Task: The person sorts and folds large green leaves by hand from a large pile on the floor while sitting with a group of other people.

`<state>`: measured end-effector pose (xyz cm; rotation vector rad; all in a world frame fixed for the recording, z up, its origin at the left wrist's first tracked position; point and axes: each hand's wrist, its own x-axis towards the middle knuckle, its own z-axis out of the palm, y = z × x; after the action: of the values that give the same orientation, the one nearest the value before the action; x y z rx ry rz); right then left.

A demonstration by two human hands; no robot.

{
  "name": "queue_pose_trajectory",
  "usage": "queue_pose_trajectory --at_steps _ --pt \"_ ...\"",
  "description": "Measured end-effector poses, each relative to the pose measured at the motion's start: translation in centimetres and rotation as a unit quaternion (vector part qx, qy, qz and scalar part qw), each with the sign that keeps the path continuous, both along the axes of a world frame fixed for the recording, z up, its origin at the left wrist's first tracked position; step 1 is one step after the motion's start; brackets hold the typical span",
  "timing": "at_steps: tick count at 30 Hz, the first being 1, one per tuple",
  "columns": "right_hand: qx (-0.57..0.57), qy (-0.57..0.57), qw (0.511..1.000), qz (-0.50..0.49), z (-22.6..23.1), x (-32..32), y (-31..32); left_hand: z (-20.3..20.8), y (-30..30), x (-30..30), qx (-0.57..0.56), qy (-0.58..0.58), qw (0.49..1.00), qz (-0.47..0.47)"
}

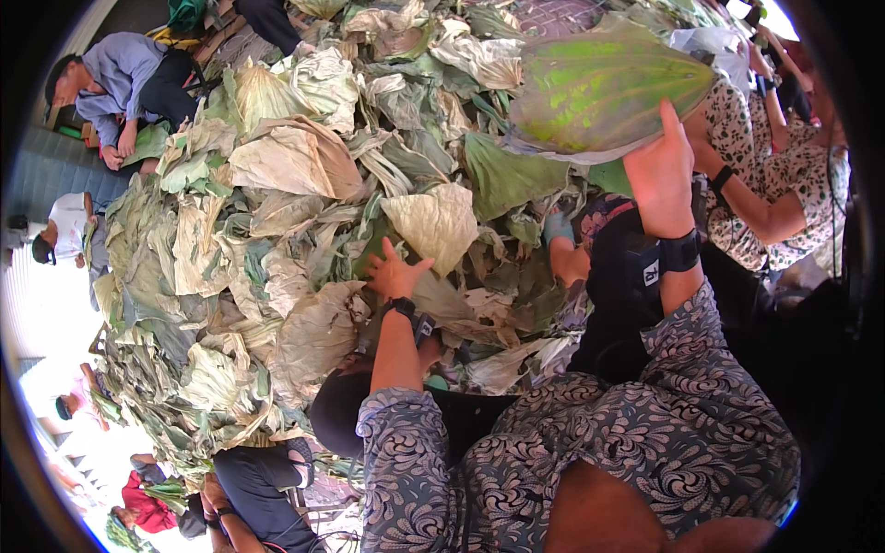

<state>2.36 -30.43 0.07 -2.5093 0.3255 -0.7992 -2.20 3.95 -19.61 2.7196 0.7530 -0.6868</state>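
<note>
While our right hand (659, 170) grips a big green leaf (604, 88) lifted above the leaf pile (277, 230), our left hand (395, 273) spreads wide, fingers splayed, pressing on the pile just beside a pale folded leaf (435, 224).

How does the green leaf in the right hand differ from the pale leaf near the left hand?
The green leaf is held up by the right hand; the pale leaf lies on the pile by the left hand. One is fresh green, the other faded yellowish. Both are large and veined.
</note>
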Motion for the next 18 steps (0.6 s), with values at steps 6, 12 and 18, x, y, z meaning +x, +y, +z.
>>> queue_pose_trajectory --at_steps 6,12,18 --pt "0.805 -0.101 0.538 0.227 0.4 1.0 -0.4 -2.5 -2.6 -2.0 0.062 0.152 0.976 -0.141" --pt "0.814 -0.084 0.525 0.235 1.6 0.1 -0.6 -3.3 -2.2 -1.2 0.028 0.087 0.968 -0.234" --pt "0.821 -0.097 0.519 0.216 3.1 -0.4 0.4 0.2 -3.6 1.6 -0.049 -0.114 0.961 -0.246"
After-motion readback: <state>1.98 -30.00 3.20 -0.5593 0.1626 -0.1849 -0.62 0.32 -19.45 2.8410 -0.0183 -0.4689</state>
